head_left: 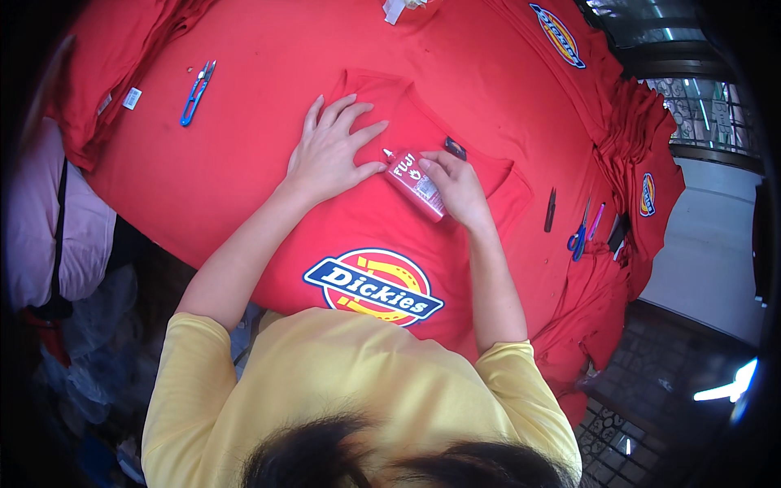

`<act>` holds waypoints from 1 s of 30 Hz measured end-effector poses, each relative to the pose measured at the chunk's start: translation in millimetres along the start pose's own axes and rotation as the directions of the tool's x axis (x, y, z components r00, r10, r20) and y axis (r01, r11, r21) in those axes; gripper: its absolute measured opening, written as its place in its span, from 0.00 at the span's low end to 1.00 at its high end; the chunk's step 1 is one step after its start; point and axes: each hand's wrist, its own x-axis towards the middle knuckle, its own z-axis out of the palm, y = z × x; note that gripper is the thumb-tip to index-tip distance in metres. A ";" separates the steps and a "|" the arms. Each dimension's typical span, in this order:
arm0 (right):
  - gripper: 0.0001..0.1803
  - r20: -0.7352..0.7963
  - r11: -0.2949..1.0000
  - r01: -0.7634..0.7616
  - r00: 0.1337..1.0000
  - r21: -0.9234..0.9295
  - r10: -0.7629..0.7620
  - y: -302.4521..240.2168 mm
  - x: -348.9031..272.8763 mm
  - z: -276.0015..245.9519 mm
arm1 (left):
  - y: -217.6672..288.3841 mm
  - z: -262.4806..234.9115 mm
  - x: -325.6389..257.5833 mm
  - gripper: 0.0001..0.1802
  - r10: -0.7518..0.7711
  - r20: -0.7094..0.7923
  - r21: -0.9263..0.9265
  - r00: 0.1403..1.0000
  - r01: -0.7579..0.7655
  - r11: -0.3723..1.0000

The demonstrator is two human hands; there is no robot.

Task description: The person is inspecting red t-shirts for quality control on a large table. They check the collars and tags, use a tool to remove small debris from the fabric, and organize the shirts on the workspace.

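My left hand (325, 154) lies spread on a red T-shirt (325, 236), its fingers reaching toward the neckline. The thumb comes close to a small red flat squeeze bottle (419, 191) with a white pointed nozzle. My right hand (455, 187) is closed at the bottle's right edge, with thumb and fingers on it; the far fingers are partly hidden. The nozzle tilts up and left over the shirt. Beside the right fingertips is a black neck label (455, 147) at the collar. On the shirt, near my body, sits a blue, yellow and white printed logo (376, 286).
Blue thread snips (195, 96) lie at far left. To the right are a dark slim tool (551, 210), blue-handled scissors (579, 236) and a pink pen-like tool (597, 221). Stacked red shirts (630, 138) line the right edge. A person in pink (81, 220) is at the left.
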 end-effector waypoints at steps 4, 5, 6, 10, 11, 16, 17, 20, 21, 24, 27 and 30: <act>0.20 0.003 1.000 -0.012 1.000 -0.008 0.012 4.5 4.5 -1.4 | 0.0 -1.0 0.9 0.34 0.003 0.000 0.003 1.000 -0.003 1.000; 0.20 0.007 1.000 -0.017 1.000 -0.003 0.017 4.8 4.7 -1.2 | 0.2 -1.4 0.5 0.34 0.002 0.002 0.005 1.000 -0.003 1.000; 0.20 0.010 1.000 -0.021 1.000 0.003 0.021 5.1 4.7 -1.2 | 0.5 -1.9 0.5 0.34 0.004 0.005 0.008 1.000 -0.004 1.000; 0.19 0.096 0.962 -0.055 0.995 0.267 0.031 11.8 3.8 -7.8 | -0.6 -2.9 -0.6 0.34 0.009 0.006 0.000 1.000 -0.009 1.000; 0.20 0.069 0.903 -0.020 0.998 0.428 -0.011 13.6 -0.5 -11.8 | -0.5 -2.9 -1.2 0.34 0.011 0.007 0.001 1.000 -0.011 1.000; 0.23 -0.147 0.535 0.262 0.958 0.803 -0.248 50.5 -31.7 -79.9 | 6.3 -3.6 5.2 0.35 0.053 0.009 0.053 0.999 -0.053 0.997; 0.22 -0.274 0.552 0.336 0.942 0.764 -0.194 58.1 -36.5 -96.1 | 5.3 -2.5 4.7 0.35 0.057 -0.006 0.069 0.998 -0.057 0.996; 0.18 -0.657 0.677 0.513 0.752 0.528 -0.057 91.8 -41.0 -155.7 | 1.4 -4.0 1.3 0.35 0.039 -0.015 0.110 0.999 -0.037 0.993; 0.17 -0.774 0.750 0.528 0.632 0.399 -0.033 123.0 -40.7 -182.6 | 3.0 -2.5 1.8 0.35 0.036 -0.010 0.111 0.999 -0.034 0.993; 0.13 -0.972 0.882 0.449 0.232 0.145 0.041 202.2 -52.9 -254.0 | 9.1 -2.2 6.2 0.34 0.057 0.006 0.122 0.998 -0.057 0.991; 0.15 -1.000 0.985 0.174 -0.018 0.001 0.004 277.4 -71.8 -314.9 | 15.8 -0.7 10.4 0.34 0.069 0.025 0.115 0.997 -0.071 0.991; 0.19 -0.989 0.981 0.125 -0.006 0.148 0.150 300.9 -56.7 -331.8 | 16.4 -2.8 7.7 0.34 0.043 0.030 0.146 0.999 -0.047 0.988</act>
